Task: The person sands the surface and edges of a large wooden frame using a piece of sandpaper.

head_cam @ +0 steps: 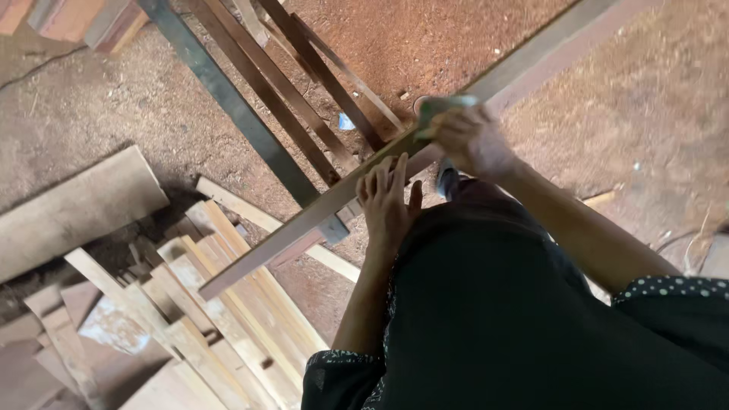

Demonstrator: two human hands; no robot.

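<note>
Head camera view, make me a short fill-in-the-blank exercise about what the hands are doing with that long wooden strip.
1. The left hand lies flat with spread fingers on the long wooden ____.
2. The right hand presses a folded ____ pad against the strip.
3. A pile of offcuts lies on the ground to the ____ of the person.

Missing words: strip; green; left

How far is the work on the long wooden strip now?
Done: nothing on the long wooden strip shows how much has been worked. In hand: the left hand presses flat on it, and the right hand grips a greenish pad against its top; the hand is blurred. Left: the strip's whole length shows beyond both hands; offcuts lie on the floor.
</note>
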